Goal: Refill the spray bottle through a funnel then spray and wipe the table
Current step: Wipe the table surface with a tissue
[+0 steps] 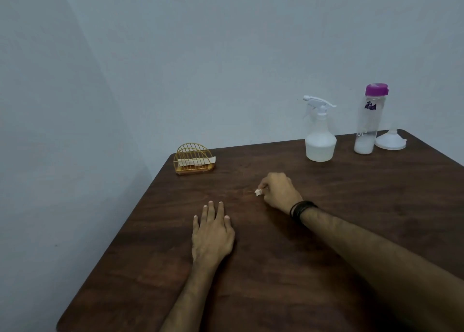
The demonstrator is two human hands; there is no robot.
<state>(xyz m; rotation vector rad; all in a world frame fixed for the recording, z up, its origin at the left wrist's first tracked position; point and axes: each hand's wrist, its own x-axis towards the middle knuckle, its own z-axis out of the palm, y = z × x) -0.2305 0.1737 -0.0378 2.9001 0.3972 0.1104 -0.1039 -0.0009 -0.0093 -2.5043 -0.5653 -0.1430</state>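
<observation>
1. My right hand [278,193] pinches what looks like a crumpled tissue [258,192], wiping the desk [326,231].
2. My left hand [212,233] lies spread flat, bracing me.
3. The spray bottle [320,136] stands capped at the back, out of the way.

**Room and background, head view**

Desk [288,269]: dark brown wood-grain top, rounded corners, seen at an angle so that one far corner points toward the wall.

Wall [226,43] behind the desk: plain, pale blue-grey, unmarked. A second wall face [37,130] lies left of the desk; the two meet in a faint vertical corner line above the desk's left far corner.

Light: dim, even and cool. A soft shadow falls on the wall just left of the desk's edge.
</observation>
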